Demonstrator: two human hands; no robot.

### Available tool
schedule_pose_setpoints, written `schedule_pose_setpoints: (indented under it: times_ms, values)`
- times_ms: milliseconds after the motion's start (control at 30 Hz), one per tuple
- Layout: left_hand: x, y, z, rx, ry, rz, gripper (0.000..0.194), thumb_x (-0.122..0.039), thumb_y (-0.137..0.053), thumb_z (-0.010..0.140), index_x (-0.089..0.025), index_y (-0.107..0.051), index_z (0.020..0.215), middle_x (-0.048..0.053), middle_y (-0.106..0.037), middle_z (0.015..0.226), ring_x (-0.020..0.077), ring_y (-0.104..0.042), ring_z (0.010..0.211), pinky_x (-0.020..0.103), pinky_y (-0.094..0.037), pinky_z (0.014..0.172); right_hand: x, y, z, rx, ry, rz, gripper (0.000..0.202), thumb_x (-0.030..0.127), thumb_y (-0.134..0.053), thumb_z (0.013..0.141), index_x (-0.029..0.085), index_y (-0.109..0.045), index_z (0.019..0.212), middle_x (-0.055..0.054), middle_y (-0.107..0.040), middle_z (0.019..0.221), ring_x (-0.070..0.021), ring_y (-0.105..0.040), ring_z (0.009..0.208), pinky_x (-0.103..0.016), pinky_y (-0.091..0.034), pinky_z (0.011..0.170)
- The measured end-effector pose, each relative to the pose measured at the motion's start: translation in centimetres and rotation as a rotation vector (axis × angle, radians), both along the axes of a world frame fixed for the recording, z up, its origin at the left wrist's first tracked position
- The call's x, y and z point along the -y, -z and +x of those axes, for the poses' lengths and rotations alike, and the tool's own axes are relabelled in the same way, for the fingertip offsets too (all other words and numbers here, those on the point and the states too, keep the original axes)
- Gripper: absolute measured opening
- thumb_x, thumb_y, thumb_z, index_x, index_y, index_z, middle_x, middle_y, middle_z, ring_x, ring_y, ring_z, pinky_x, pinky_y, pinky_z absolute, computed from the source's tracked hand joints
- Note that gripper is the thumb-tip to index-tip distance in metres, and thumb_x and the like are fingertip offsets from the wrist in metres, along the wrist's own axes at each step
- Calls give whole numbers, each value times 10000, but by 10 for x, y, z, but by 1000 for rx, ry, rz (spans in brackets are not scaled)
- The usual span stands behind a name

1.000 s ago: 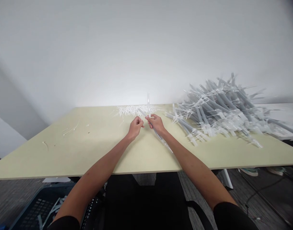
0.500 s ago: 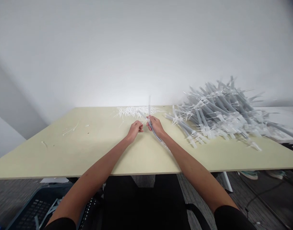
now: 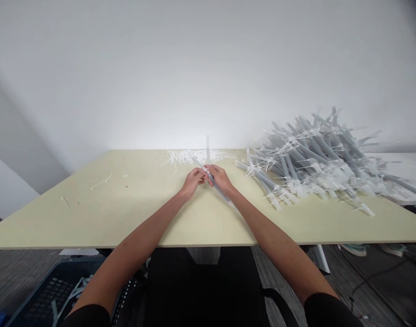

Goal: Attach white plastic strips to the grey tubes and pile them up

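Right hand [image 3: 222, 179] holds grey plastic tube [image 3: 222, 195], left hand [image 3: 192, 182] grip unclear; tied grey tubes [image 3: 310, 156] heap right, loose white plastic ties [image 3: 180, 157] remain far.

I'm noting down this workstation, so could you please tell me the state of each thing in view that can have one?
Tubing, held, two ends showing beyond the hands
Left hand, curled at the tubing, grip unclear
Right hand, closed on the tubing
Tubing pile, heaped, tangled
White ties, scattered in a cluster
Basket, open-topped, partly filled with pale pieces
Table, partly covered
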State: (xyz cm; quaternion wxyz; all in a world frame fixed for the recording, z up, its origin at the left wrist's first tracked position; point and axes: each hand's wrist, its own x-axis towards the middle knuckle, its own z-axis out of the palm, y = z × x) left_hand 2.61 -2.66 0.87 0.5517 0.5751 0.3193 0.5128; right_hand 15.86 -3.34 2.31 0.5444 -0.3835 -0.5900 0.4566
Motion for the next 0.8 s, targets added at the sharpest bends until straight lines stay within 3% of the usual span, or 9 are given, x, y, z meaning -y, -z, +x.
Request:
schedule_pose_setpoints:
  times_ms: [167, 300, 467, 800]
  values:
    - [-2, 2, 0, 8, 40, -13, 312, -464, -567, 757, -155, -543, 794, 24, -544, 752, 106, -519, 668, 269, -436, 676, -1, -5, 3, -118, -27, -80, 351, 495, -521, 779, 152, -590, 786, -7, -578, 556, -76, -412, 358, -226, -333, 379]
    - [-2, 4, -3, -67, 54, 22, 321, -464, -528, 781, -149, -556, 728, 13, -517, 654, 108, -490, 601, 275, -424, 648, -5, -4, 8, -197, -70, -137, 363, 493, -593, 732, 143, -617, 825, 8, -546, 555, -65, -400, 373, -213, -298, 367]
    - [2, 0, -3, -187, -85, 155, 283, -389, -487, 799, -174, -513, 616, -21, -438, 537, 109, -437, 540, 250, -361, 580, -8, 0, 11, -195, -83, -135, 352, 450, -650, 697, 135, -641, 852, 22, -529, 549, -51, -386, 376, -200, -282, 361]
    - [18, -2, 4, -353, -324, 282, 283, -345, -457, 807, -188, -522, 580, -12, -524, 585, 131, -474, 582, 251, -314, 562, -7, 7, 5, 19, 81, -14, 339, 496, -595, 711, 159, -603, 681, -4, -561, 545, -75, -417, 382, -213, -320, 358]
